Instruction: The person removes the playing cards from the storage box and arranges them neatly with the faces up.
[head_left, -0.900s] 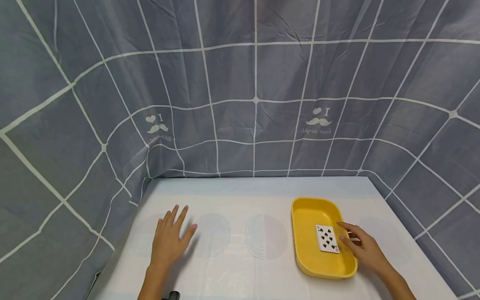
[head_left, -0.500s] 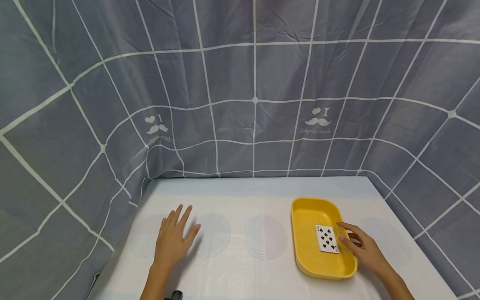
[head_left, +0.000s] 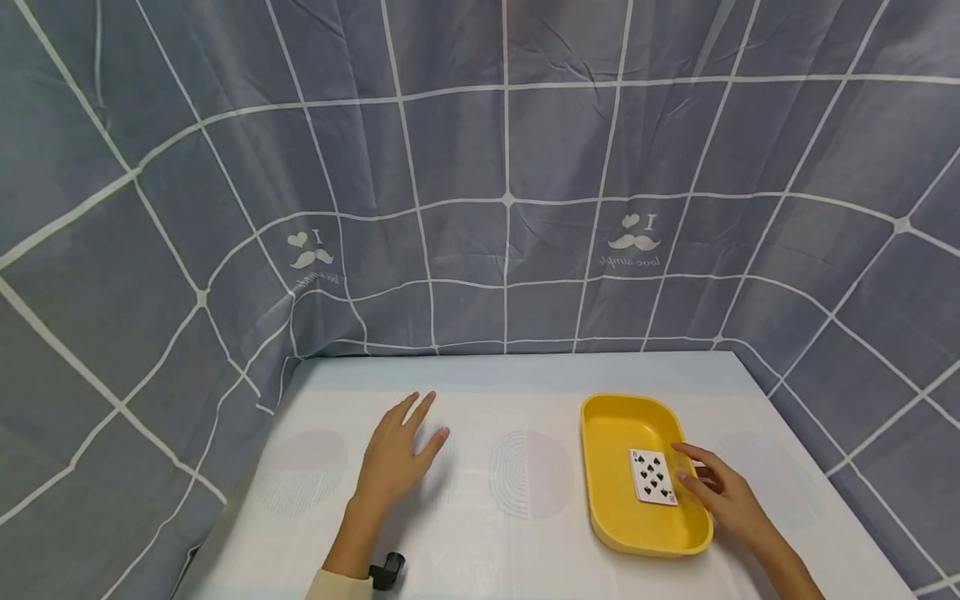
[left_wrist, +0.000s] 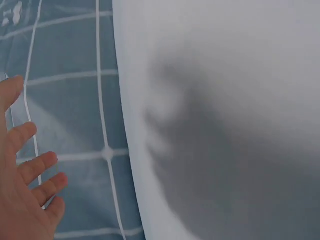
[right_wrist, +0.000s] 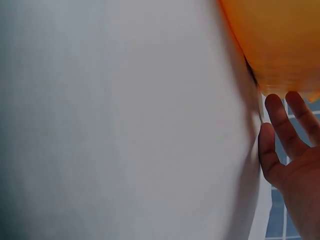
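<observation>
A yellow tray (head_left: 615,521) stands on the right part of the table. Inside lies a playing card (head_left: 654,477) with black spades, face up near the right wall; whether it tops a stack, I cannot tell. My right hand (head_left: 723,496) holds the tray's right rim, thumb and index finger over the edge. In the right wrist view, the other fingers (right_wrist: 284,127) meet the tray's outer side (right_wrist: 285,55). My left hand (head_left: 392,458) hovers above the table's left half with fingers spread, holding nothing. Its relaxed fingers (left_wrist: 40,167) also appear in the left wrist view.
A white table (head_left: 517,550) with pale printed circles extends under both hands. Grey curtains (head_left: 465,242) with white grid lines enclose it at the back and sides. A black strap device (head_left: 387,572) sits on the left wrist.
My left hand has moved to the right over the table, bringing more of the sleeve and wrist device into view. The right hand, tray and card have stayed in place.
</observation>
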